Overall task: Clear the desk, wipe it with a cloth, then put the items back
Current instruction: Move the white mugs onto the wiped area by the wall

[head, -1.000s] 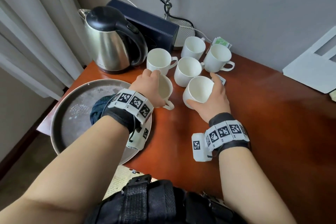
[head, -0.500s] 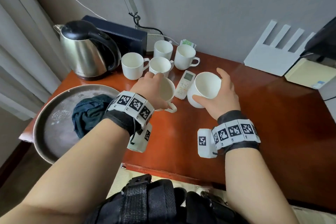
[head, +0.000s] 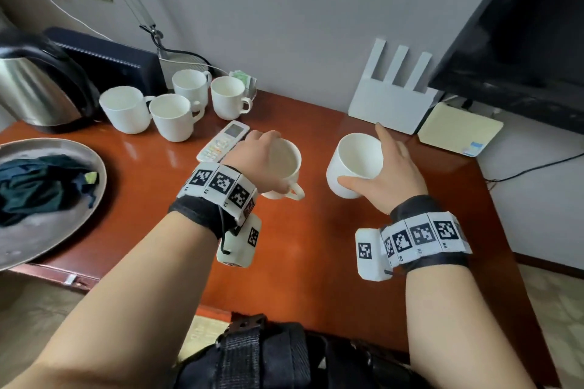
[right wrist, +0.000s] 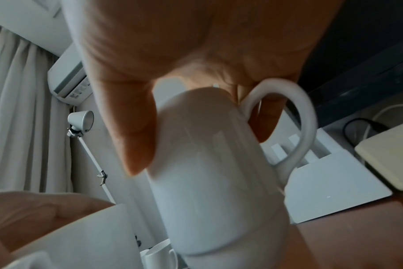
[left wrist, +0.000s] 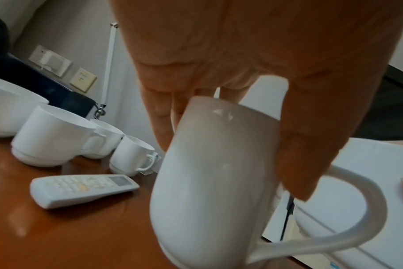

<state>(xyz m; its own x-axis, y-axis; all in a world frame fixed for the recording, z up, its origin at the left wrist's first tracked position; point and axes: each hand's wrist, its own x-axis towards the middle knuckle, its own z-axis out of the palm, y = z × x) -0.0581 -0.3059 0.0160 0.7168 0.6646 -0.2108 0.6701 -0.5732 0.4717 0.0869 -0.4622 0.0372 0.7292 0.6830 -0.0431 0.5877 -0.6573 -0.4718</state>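
Left hand [head: 252, 158] grips a white mug [head: 284, 167] from above, fingers [left wrist: 159, 116] on the far side of the rim, thumb on the near side by the handle; handle points toward the person. In the left wrist view the mug base sits at or just above the surface [head: 151, 186]; contact cannot be told.

Right hand [head: 395, 177] grips a second mug [head: 354, 164], thumb on the near wall, fingers [head: 384, 139] curled over the far rim beside the handle. This mug is tilted, mouth toward the person.

The two held mugs are near each other, apart. A remote [head: 223, 140] lies just left of the left hand. Four more mugs [head: 172, 117] stand grouped behind it, beside a kettle [head: 34, 88]. A dark cloth [head: 38, 186] lies bunched on a round tray [head: 47, 230] at the left edge.
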